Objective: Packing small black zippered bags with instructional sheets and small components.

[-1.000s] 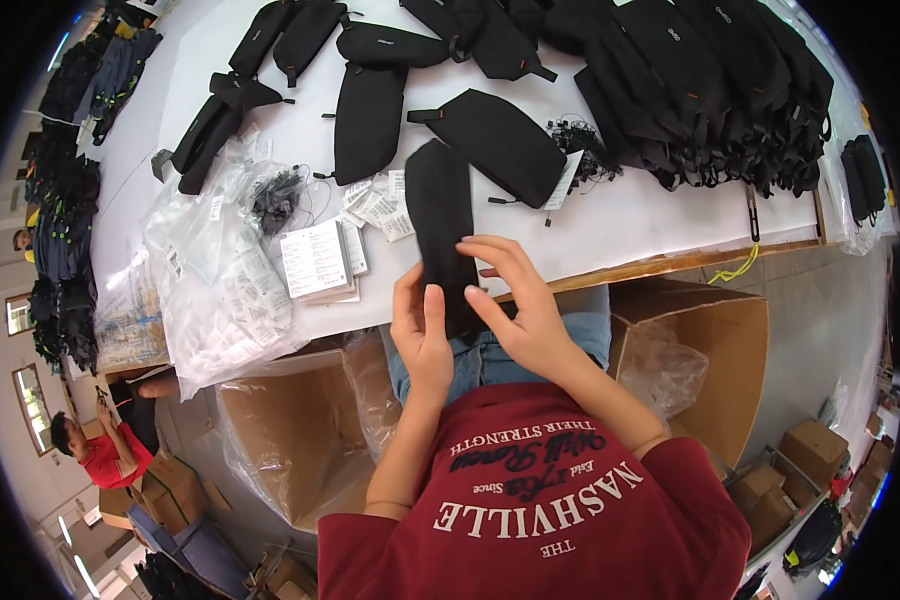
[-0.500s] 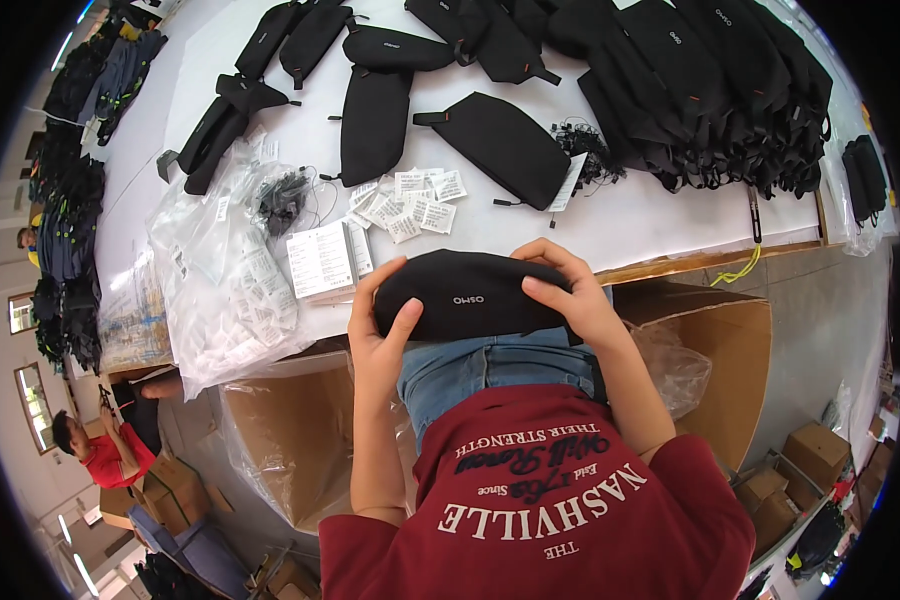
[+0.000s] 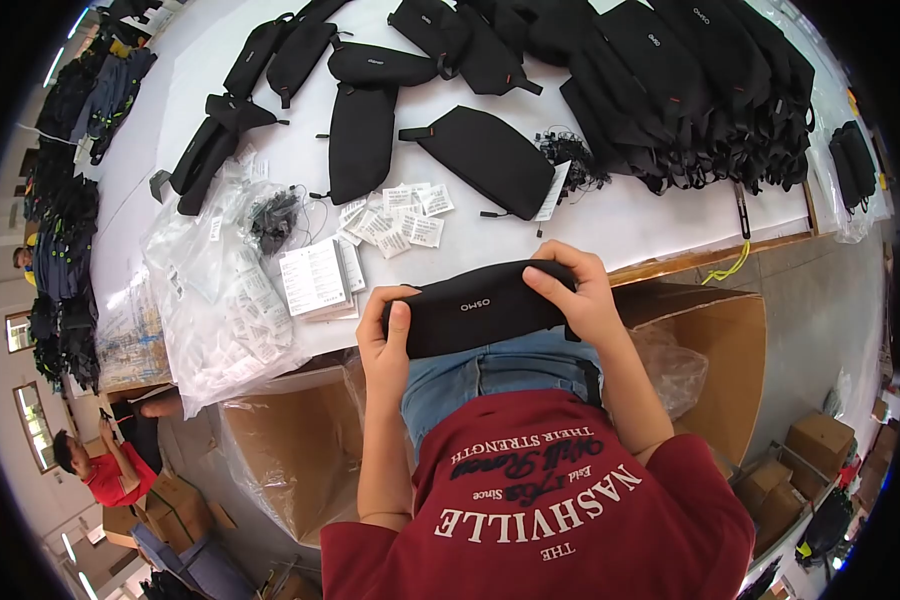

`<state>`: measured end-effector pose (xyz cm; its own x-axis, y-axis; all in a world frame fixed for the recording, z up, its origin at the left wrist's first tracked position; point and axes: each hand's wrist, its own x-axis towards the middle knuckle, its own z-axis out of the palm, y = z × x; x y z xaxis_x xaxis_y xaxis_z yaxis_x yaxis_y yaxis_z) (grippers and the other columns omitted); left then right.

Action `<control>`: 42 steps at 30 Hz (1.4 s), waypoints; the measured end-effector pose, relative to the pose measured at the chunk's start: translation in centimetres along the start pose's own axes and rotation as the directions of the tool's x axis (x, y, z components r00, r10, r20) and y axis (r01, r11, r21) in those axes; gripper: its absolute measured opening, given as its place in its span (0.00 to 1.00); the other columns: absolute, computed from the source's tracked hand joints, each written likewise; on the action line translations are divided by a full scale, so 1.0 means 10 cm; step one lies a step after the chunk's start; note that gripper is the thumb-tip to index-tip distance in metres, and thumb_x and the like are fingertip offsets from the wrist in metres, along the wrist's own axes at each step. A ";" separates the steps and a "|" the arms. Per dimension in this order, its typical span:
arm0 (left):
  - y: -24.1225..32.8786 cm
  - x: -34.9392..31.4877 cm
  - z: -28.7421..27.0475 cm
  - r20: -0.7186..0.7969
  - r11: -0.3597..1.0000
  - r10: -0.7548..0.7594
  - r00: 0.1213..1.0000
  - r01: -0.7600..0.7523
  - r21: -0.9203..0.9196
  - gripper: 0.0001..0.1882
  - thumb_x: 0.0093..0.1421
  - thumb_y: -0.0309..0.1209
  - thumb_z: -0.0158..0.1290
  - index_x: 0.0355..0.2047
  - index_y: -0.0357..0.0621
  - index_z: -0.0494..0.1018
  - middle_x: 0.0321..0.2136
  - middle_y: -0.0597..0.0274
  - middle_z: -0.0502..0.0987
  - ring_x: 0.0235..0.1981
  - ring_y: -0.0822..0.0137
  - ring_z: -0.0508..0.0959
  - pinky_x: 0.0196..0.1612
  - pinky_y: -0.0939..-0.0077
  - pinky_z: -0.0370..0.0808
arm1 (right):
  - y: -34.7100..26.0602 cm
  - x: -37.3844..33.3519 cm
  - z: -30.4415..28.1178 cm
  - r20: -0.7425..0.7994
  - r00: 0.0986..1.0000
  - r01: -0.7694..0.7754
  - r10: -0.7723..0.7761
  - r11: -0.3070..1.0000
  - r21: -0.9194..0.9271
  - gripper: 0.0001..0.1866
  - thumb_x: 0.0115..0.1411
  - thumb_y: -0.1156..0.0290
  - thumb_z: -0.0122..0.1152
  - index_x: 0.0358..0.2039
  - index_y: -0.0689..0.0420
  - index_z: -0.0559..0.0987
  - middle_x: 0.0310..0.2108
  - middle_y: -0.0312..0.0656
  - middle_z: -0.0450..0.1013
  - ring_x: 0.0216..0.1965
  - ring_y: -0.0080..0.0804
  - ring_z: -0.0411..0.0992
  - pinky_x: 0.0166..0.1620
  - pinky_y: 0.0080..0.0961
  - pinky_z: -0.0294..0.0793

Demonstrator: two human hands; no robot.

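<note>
Between my hands, over my lap at the table's front edge, is a black fabric pouch point(image 3: 470, 310) with small pale lettering on its upper face. My left hand point(image 3: 385, 325) grips its left end, the thumb on the upper face. At the right end my right hand point(image 3: 575, 285) holds it the same way, the thumb pressing on top. The pouch's underside and most of the fingers beneath it are hidden. On the table lies another black pouch point(image 3: 490, 160) with a white tag point(image 3: 553, 190) at its right end. A stack of white printed cards point(image 3: 315, 277) lies beyond my left hand.
Small white label packets point(image 3: 395, 220) and a clear plastic bag point(image 3: 225, 320) lie at left. Black pouches point(image 3: 700, 90) heap at the far right, near tangled black cords point(image 3: 570, 160). Open cardboard boxes point(image 3: 720, 350) stand below the table edge. Another person point(image 3: 115, 465) is at far left.
The pouch now looks flatter and slightly more tilted, its right end higher, with both hands still gripping its ends. My view has shifted a little, so the table's contents appear further left.
</note>
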<state>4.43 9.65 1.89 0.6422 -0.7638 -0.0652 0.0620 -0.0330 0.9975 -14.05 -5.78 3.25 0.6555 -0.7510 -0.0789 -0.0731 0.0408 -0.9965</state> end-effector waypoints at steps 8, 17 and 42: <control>0.12 0.16 0.17 0.054 0.997 -0.075 0.996 0.074 0.022 0.04 0.62 0.26 0.48 0.35 0.39 0.71 0.36 0.64 0.75 0.36 0.76 0.69 0.43 0.83 0.64 | -0.15 -0.07 -0.01 0.014 0.953 0.292 -0.301 0.912 -0.289 0.05 0.49 0.75 0.65 0.26 0.61 0.77 0.22 0.38 0.71 0.27 0.29 0.67 0.33 0.21 0.65; -0.06 0.18 -0.06 -0.003 0.997 -0.074 0.997 0.074 -0.005 0.14 0.66 0.36 0.42 0.41 0.38 0.70 0.45 0.54 0.73 0.36 0.67 0.75 0.39 0.76 0.72 | -0.46 -0.16 -0.87 -0.493 0.793 0.324 -0.358 0.933 -0.157 0.09 0.56 0.74 0.62 0.37 0.62 0.79 0.34 0.38 0.75 0.36 0.23 0.70 0.42 0.20 0.67; -0.22 0.25 -0.08 0.041 0.988 0.056 0.998 -0.061 0.143 0.10 0.65 0.31 0.46 0.33 0.37 0.71 0.31 0.57 0.76 0.30 0.70 0.76 0.34 0.78 0.73 | -0.71 0.73 -3.99 -0.650 0.349 -0.465 -0.675 0.477 -0.746 0.17 0.60 0.57 0.53 0.46 0.50 0.78 0.35 0.48 0.77 0.40 0.47 0.73 0.46 0.40 0.69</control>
<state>6.50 8.35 -0.53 0.6127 -0.7903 -0.0083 -0.0875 -0.0783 0.9931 -38.78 -37.85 10.86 -0.2099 -0.7180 0.6637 -0.9004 -0.1227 -0.4175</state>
